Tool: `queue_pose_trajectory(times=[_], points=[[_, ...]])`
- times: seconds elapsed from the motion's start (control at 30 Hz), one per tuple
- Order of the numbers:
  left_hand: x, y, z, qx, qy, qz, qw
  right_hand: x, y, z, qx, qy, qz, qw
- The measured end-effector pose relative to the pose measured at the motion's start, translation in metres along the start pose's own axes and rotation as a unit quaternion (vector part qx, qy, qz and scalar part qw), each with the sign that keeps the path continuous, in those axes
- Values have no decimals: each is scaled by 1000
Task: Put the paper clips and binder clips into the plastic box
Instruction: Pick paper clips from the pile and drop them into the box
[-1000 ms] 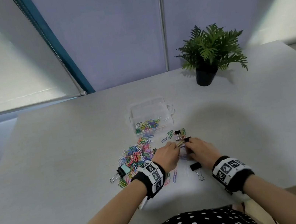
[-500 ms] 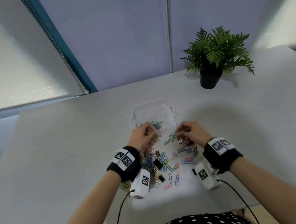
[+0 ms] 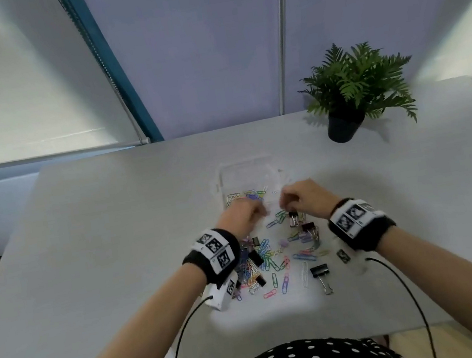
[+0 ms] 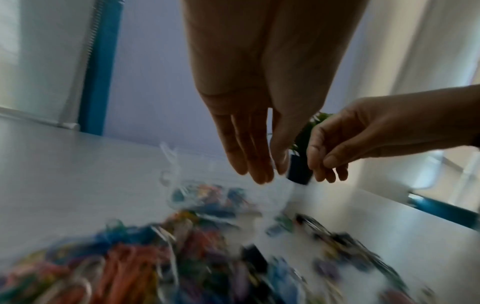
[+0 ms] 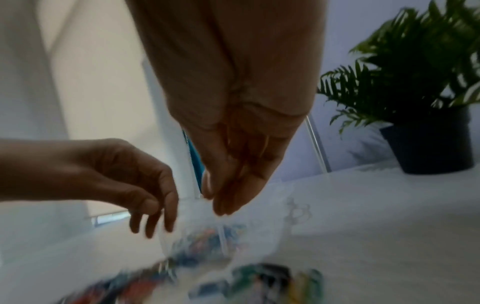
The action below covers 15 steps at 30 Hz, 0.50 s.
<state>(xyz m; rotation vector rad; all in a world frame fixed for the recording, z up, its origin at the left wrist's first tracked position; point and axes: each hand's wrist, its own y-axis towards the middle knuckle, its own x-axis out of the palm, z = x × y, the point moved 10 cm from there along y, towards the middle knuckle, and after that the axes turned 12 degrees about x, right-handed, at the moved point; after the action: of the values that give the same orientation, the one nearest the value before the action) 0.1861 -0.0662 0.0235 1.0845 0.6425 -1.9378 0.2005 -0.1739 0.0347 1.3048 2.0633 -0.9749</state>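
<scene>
Bearing scattered paper clips [image 3: 267, 259], grey table [image 3: 113, 229] meets lilac wall [image 3: 201, 45].

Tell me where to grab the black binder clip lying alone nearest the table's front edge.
Judging by its pose, pinch the black binder clip across its black body from above with the right hand. It lies flat, wire handles trailing toward the person, with bare table around it.

A pale grey worktop [image 3: 113, 229] filled the lower half of the view. Behind it stood a lilac wall panel [image 3: 192, 46] split by a thin metal strip [image 3: 282, 32]. At ten o'clock a white roller blind [image 3: 13, 90] glowed with daylight beside a teal frame [image 3: 115, 68]. At two o'clock a green fern in a dark pot [image 3: 344, 127] cast a soft shadow on the worktop.
</scene>
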Motion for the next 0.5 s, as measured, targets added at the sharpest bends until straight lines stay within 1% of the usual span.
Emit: queue_pose_trajectory(times=[0.03, 0.1, 0.13, 0.2, 0.3, 0.37, 0.5], points=[[17, -5, 12, 12, -1, -39, 999, 10, -11, 10, 5, -57, -38, 998], [51, -14, 32, 26, -4, -112, 993, 33, -29, 37, 26, -165, -106, 980], [65, -18, 40, 35, -5, -136, 990, 41, -36, 49, 35, -197, -121, 972], [79, -25, 52, 49, 7, -162, 986, 46, -45, 65, 50, -218, -104, 969], [80, -35, 56, 61, 26, -156, 986, 47, -54, 73, 45, -234, -58, 969], [80, -44, 49, 41, 2, -142, 989, 51, -57, 74, 38, -237, -48, 970], [97, -57, 44, 16, 19, -164, 986, 58, -56, 65, 30, -210, -26, 977]])
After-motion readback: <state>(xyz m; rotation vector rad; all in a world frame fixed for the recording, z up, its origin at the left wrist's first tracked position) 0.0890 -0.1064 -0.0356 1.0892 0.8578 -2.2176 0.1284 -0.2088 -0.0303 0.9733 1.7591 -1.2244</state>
